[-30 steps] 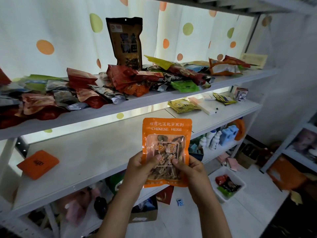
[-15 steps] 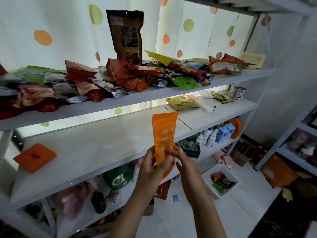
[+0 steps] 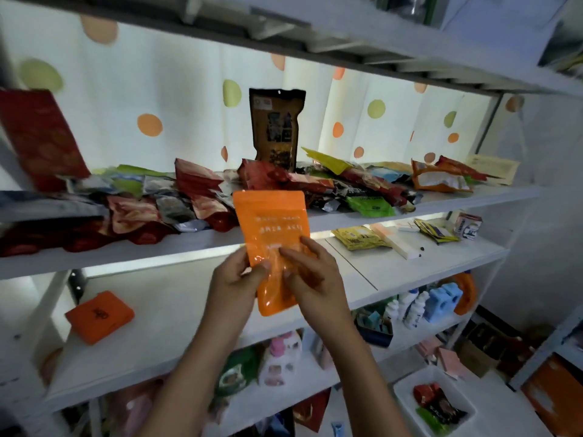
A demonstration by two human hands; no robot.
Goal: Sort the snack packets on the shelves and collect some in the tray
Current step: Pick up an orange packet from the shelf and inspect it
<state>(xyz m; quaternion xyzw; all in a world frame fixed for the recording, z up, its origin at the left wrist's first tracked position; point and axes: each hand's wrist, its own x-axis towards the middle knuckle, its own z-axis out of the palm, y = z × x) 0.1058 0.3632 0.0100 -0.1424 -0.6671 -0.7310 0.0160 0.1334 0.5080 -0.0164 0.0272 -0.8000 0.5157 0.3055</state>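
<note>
An orange snack packet (image 3: 271, 228) is held upright in front of the upper shelf (image 3: 441, 201), its plain back side towards me. My left hand (image 3: 235, 283) pinches its lower left edge with thumb on the front. My right hand (image 3: 312, 279) grips its lower right part, fingers spread over the front. Several loose packets (image 3: 195, 190) lie heaped along the upper shelf, and a tall brown packet (image 3: 277, 127) stands behind them. On the floor at lower right sits a white tray (image 3: 407, 389) holding a few packets.
The middle shelf (image 3: 176, 304) carries an orange box (image 3: 99, 316) at left, a yellow packet (image 3: 359, 237) and small boxes at right. Bottles and blue containers (image 3: 441, 299) stand on the lower shelf. A red packet (image 3: 41, 137) leans at far left. Another rack (image 3: 564, 335) stands at right.
The packet was turned from its printed front, through edge-on, to its plain back. Both hands raised it from the middle shelf's height to the upper shelf's edge as the view tilted upward.
</note>
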